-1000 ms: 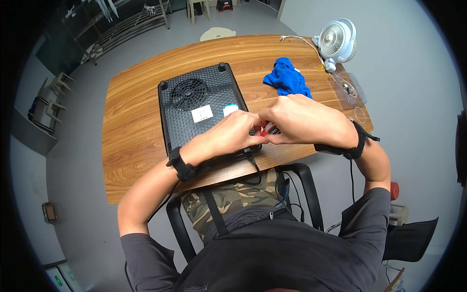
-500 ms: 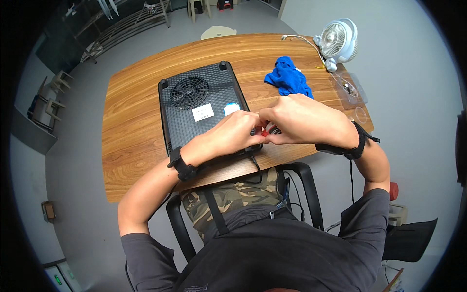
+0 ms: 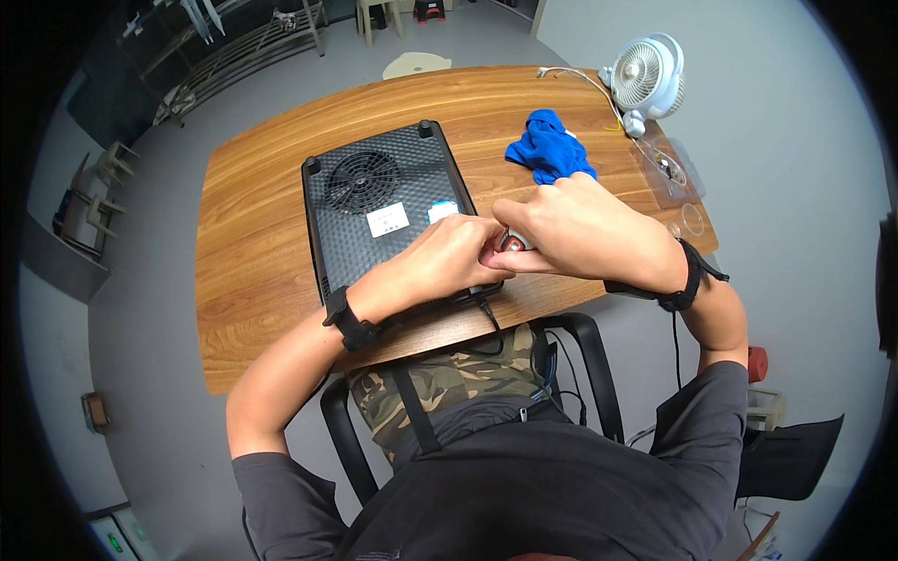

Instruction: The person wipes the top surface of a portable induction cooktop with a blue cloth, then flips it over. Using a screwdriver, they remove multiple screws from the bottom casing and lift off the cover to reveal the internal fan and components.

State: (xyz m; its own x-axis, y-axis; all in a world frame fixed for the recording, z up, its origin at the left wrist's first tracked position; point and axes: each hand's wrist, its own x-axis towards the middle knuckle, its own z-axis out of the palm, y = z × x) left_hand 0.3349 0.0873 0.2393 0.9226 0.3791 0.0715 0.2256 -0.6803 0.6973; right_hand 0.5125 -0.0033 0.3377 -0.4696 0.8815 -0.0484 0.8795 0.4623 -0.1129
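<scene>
A wooden table [image 3: 262, 262] fills the middle of the view, with a grey floor around it. On the table lies a black flat appliance [image 3: 383, 210], underside up, its round vent grille and two pale labels showing; its near edge reaches the table's front edge, where a black cord [image 3: 488, 318] hangs down. Both hands meet at the appliance's near right corner. The right hand [image 3: 575, 229] is curled over a small tool [image 3: 513, 243] with a red and grey end, fingers closed around it. The left hand [image 3: 449, 257] presses against the same spot, its fingertips pinched at the tool; both wrists wear black bands. A white fan [image 3: 645, 79] stands at the far right corner of the table. A blue cloth [image 3: 547, 150] lies crumpled just beyond the right hand. A clear tray [image 3: 666, 170] sits near the fan, at the right edge.
</scene>
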